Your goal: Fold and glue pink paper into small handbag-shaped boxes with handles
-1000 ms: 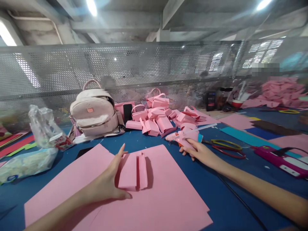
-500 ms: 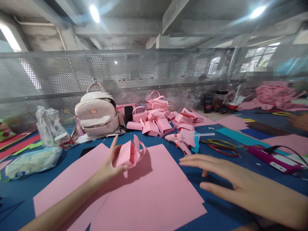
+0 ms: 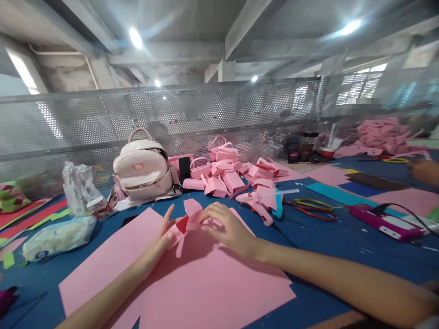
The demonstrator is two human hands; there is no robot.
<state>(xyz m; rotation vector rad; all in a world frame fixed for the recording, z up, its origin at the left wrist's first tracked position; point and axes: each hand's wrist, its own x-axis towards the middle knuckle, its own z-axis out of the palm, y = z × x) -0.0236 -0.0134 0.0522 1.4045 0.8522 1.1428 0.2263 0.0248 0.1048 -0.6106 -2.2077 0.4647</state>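
A small pink paper bag [image 3: 181,227] is held above large pink sheets [image 3: 206,285] on the blue table. My left hand [image 3: 163,233] grips its body from the left, thumb in front. My right hand [image 3: 228,230] is closed on the bag's right side, at its flap and strap; the fingertips partly hide the strap. Past the hands lies a pile of similar pink paper bags [image 3: 226,173]. A pink glue gun [image 3: 255,203] rests on the table beyond my right hand.
A pale backpack [image 3: 144,171] stands at the back. Left are a clear plastic bag [image 3: 78,187] and a tissue pack [image 3: 60,237]. Scissors [image 3: 315,208] and a purple device with a cable [image 3: 384,223] lie right. Another person's hand [image 3: 421,172] shows at the right edge.
My right hand has come left from above the table and closed on the paper bag's strap side. My left hand still holds the bag. The view has shifted slightly.
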